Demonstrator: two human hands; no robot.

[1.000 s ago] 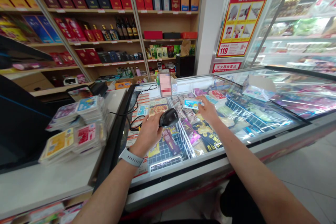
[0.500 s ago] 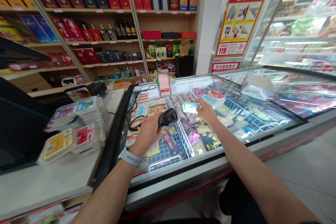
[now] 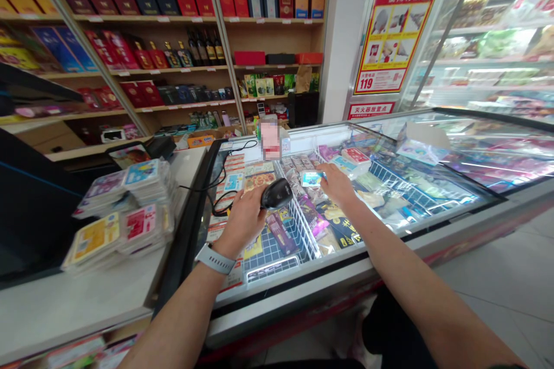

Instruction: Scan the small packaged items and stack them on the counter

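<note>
My left hand (image 3: 247, 216), with a grey watch on its wrist, is wrapped round a black handheld scanner (image 3: 277, 194) above the glass-topped freezer (image 3: 242, 314). The scanner's head points right. To its right, my right hand (image 3: 336, 185) pinches the edge of a small blue and white card-like packet (image 3: 312, 179). Beneath the glass, wire baskets (image 3: 303, 230) hold colourful frozen packages. The fingertips of my right hand are partly hidden behind the hand.
Stacked clear packs with coloured labels (image 3: 141, 222) stand on the white counter (image 3: 78, 305) at left. A black cable (image 3: 194, 188) runs over the freezer's left edge. An open white box (image 3: 422, 147) rests on the glass at right. Shelves (image 3: 186, 72) of boxes stand behind.
My right hand and the packet have shifted slightly, and the packet's printed face shows more clearly with less glare. My left hand and the scanner have hardly moved.
</note>
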